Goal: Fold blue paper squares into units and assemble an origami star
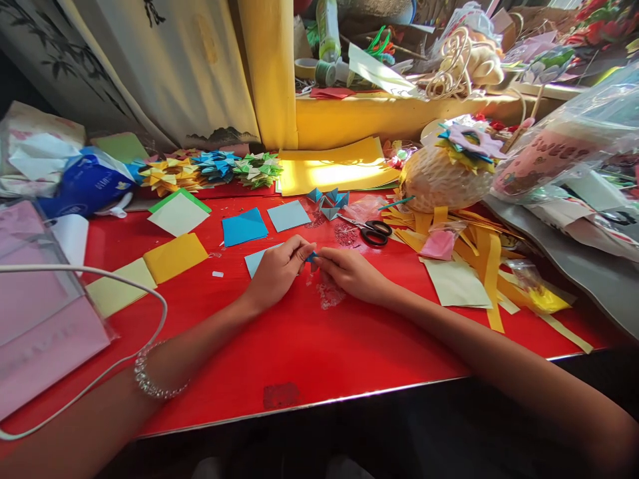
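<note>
Both hands meet over the middle of the red table (299,359), pinching a small folded piece of blue paper (311,257) between them. My left hand (279,269) grips its left side, and my right hand (352,271) has its fingertips on the right side. The fingers cover most of the paper, so its full shape is hidden. A light blue sheet (254,262) lies partly under my left hand. Just beyond the hands sit several joined blue folded pieces (329,202). Black-handled scissors (375,233) rest right of them.
Blue squares (244,227), a pale blue sheet (289,215) and yellow paper (176,257) lie to the left. Yellow strips (492,273) and a pale green sheet (456,283) are on the right. A white cable (164,313) loops above my left forearm. Folded paper stars (214,167) line the back.
</note>
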The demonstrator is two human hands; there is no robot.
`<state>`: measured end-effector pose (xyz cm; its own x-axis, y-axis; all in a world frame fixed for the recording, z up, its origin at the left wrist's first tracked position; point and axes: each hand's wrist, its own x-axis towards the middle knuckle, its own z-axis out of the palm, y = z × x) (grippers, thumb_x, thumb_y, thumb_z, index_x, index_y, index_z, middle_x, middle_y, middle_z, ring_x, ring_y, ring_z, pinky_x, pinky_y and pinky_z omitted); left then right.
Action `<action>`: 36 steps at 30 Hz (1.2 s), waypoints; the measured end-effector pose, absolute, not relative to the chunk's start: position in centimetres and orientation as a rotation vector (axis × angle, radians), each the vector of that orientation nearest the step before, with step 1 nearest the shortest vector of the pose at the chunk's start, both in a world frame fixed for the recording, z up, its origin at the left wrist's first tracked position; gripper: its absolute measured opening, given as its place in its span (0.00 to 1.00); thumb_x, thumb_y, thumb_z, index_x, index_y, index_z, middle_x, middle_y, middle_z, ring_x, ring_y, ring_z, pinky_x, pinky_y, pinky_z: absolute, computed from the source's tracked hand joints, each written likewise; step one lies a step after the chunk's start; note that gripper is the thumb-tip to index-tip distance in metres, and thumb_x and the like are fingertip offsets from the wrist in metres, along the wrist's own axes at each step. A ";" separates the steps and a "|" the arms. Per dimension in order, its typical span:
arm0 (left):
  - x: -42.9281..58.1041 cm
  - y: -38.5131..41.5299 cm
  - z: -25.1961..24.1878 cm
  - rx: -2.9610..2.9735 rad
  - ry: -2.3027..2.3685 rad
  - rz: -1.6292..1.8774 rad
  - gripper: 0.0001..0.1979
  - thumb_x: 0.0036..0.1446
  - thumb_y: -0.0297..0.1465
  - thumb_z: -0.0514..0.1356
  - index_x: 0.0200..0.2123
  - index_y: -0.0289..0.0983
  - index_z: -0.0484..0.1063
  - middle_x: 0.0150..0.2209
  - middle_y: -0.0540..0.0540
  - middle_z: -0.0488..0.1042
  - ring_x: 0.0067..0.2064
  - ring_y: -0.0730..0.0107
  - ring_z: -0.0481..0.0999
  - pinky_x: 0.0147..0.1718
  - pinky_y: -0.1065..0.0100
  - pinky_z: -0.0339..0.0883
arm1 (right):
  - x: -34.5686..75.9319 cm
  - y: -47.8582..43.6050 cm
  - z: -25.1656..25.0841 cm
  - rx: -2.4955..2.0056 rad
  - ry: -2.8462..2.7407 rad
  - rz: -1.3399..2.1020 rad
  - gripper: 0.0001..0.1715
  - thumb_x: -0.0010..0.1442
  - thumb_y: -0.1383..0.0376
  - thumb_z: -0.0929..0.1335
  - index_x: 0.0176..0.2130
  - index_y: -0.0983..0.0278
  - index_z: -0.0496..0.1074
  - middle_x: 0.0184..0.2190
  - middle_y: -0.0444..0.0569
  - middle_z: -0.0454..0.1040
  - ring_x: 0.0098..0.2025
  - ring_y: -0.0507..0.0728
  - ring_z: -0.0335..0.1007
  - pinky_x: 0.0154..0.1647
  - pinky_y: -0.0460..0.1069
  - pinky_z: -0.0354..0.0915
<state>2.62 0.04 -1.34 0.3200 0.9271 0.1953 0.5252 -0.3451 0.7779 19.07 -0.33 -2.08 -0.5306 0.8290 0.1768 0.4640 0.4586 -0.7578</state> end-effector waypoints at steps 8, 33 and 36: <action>2.5 0.5 -1.8 1.859 1.236 0.897 0.14 0.56 0.42 0.50 0.31 0.40 0.68 0.20 0.53 0.63 0.23 0.74 0.62 0.22 0.73 0.55 | 19.4 0.0 -2.3 -1.071 -2.114 0.984 0.16 0.62 0.62 0.56 0.25 0.65 0.58 0.19 0.41 0.61 0.21 0.47 0.54 0.24 0.43 0.51; 2.4 0.5 -1.6 2.034 1.279 0.935 0.17 0.57 0.41 0.51 0.26 0.36 0.70 0.27 0.50 0.71 0.30 0.72 0.68 0.29 0.73 0.58 | 19.6 0.2 -2.0 -0.977 -2.217 0.971 0.14 0.62 0.64 0.57 0.29 0.66 0.64 0.19 0.41 0.63 0.21 0.46 0.56 0.24 0.42 0.52; 2.4 0.5 -1.8 1.936 1.282 0.900 0.17 0.56 0.43 0.51 0.26 0.36 0.68 0.24 0.52 0.69 0.26 0.75 0.66 0.26 0.74 0.57 | 19.7 0.3 -2.1 -1.005 -2.165 1.001 0.15 0.62 0.63 0.57 0.29 0.66 0.64 0.19 0.41 0.63 0.21 0.46 0.57 0.24 0.42 0.52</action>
